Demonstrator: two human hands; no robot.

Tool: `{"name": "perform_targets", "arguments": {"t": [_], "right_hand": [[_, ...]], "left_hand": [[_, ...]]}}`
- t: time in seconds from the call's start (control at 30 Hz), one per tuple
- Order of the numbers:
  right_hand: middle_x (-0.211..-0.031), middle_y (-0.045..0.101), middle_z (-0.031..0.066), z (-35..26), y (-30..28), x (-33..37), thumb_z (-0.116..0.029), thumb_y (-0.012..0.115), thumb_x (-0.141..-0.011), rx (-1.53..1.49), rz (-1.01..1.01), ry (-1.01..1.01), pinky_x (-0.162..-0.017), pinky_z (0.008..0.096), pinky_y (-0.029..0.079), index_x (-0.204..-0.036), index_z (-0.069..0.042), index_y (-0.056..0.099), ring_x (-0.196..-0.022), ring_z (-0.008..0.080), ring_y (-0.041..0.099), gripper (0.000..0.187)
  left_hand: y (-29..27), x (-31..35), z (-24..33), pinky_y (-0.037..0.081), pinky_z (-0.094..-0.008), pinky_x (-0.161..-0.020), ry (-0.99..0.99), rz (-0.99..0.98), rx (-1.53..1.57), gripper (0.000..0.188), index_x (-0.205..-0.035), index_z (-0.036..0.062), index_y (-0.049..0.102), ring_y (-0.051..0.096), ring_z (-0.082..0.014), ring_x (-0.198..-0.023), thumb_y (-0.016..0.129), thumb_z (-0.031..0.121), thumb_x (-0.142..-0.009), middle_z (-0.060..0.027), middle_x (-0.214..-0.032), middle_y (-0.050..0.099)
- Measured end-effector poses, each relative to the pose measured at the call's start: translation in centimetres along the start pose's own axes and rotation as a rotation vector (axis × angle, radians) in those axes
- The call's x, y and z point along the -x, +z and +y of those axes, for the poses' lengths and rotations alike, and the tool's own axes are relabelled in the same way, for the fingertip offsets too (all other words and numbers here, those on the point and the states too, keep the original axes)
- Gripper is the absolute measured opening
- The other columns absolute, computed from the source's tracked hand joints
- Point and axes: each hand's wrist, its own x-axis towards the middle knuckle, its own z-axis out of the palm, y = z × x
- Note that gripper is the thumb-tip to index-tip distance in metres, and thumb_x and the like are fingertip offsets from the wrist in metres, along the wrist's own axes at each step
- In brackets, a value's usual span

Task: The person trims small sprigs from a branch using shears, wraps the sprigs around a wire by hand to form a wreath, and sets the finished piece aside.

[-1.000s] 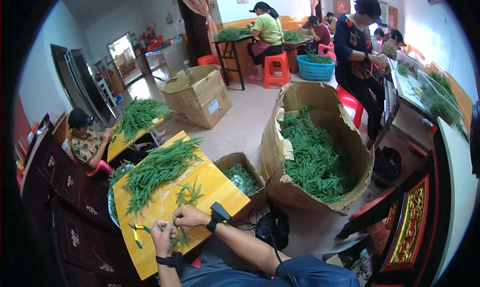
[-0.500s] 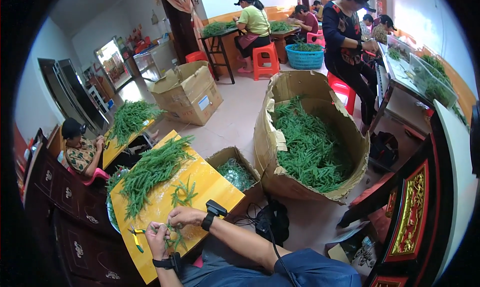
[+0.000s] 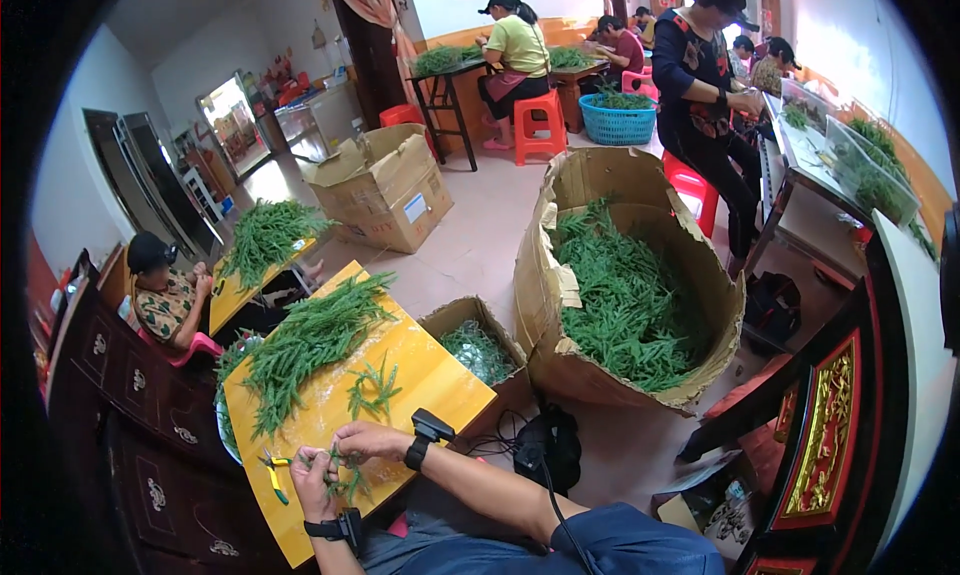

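Over the near edge of the yellow tabletop [image 3: 440,365], both hands are close together on a small green plant sprig [image 3: 349,484], which looks artificial. My left hand [image 3: 314,477] pinches its stem. My right hand [image 3: 367,441] is closed on the upper part, its fingertips almost touching the left ones. Just left of my left hand lie yellow-handled pliers [image 3: 276,480]. Beyond my right hand a loose sprig [image 3: 374,388] rests on the wood. A large heap of green sprigs [image 3: 315,345] covers the far left part of the tabletop. The fingers partly hide where the stem is gripped.
Right of the table stand a small carton [image 3: 515,385] with clear plastic inside and a big torn carton [image 3: 540,325] full of greenery. A black bag [image 3: 548,449] with cables lies on the floor. Several people work at other tables; one person [image 3: 705,105] stands at the right.
The view has shifted slightly, so the scene sits a little lower and to the right. My hands keep hold of the sprig, with small finger movements.
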Motion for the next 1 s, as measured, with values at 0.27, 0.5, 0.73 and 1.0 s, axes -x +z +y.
{"name": "perform_targets", "arguments": {"t": [0.27, 0.5, 0.73, 1.0], "right_hand": [[-0.077, 0.058, -0.0054, -0.2, -0.4, 0.1, -0.019, 0.056, -0.087, 0.328, -0.009, -0.035, -0.057, 0.0215, 0.041, -0.090, -0.010, 0.065, -0.067, 0.0042, 0.051, 0.013], [-0.080, 0.062, -0.0053, -1.8, -0.3, 1.5, -0.017, 0.057, -0.085, 0.155, -0.093, 0.103, -0.064, 0.0208, 0.046, -0.092, -0.010, 0.067, -0.073, 0.0045, 0.056, 0.014], [-0.082, 0.065, -0.0028, -0.7, -0.4, 0.8, -0.012, 0.057, -0.086, -0.001, -0.109, 0.031, -0.069, 0.0213, 0.047, -0.093, -0.007, 0.067, -0.074, 0.0060, 0.059, 0.013], [-0.079, 0.063, -0.0017, -1.5, 0.7, 1.4, -0.015, 0.056, -0.089, 0.022, -0.036, 0.059, -0.071, 0.0235, 0.048, -0.089, -0.007, 0.065, -0.073, 0.0075, 0.059, 0.012]], "left_hand": [[-1.1, 0.6, 0.1, 0.039, -0.0195, -0.046, -0.087, 0.016, -0.058, 0.012, -0.080, 0.0072, 0.052, 0.049, -0.0076, -0.051, 0.062, 0.008, -0.088, -0.0014, -0.065, 0.056], [0.7, 1.1, 2.2, 0.042, -0.0194, -0.049, -0.044, -0.043, -0.224, 0.010, -0.081, 0.0059, 0.055, 0.053, -0.0078, -0.054, 0.063, 0.007, -0.087, -0.0014, -0.065, 0.058], [0.5, 1.0, 2.4, 0.044, -0.0199, -0.050, -0.066, -0.050, -0.128, 0.007, -0.084, 0.0057, 0.057, 0.055, -0.0068, -0.055, 0.063, 0.006, -0.088, -0.0021, -0.067, 0.060], [-0.1, 0.6, 1.4, 0.044, -0.0196, -0.051, -0.077, -0.065, -0.018, 0.006, -0.084, 0.0056, 0.058, 0.054, -0.0067, -0.054, 0.063, 0.007, -0.088, -0.0018, -0.067, 0.061]]}}
